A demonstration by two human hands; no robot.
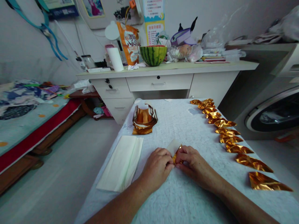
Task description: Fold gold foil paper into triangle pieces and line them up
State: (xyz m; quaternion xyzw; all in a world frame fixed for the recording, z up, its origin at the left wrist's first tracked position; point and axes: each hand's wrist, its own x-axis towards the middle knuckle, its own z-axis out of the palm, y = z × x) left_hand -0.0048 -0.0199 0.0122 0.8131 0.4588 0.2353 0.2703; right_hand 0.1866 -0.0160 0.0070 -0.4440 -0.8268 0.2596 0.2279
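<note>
Between my hands, low over the cloth-covered table, is a small piece of gold foil point(174, 157) with a pale paper flap point(173, 147) behind it. My left hand point(159, 166) pinches the foil's left side. My right hand point(190, 161) has its fingers curled around the right side. A stack of curled gold foil sheets point(143, 119) stands behind my left hand. White paper sheets point(123, 161) lie to the left. Several folded gold foil pieces point(230, 138) form a row along the table's right edge.
The table point(170, 124) butts near a white desk point(161, 81) bearing a watermelon half point(153, 55), an orange bag point(129, 45) and a white roll point(115, 59). A bed point(35, 115) is at left, a washing machine point(273, 105) at right.
</note>
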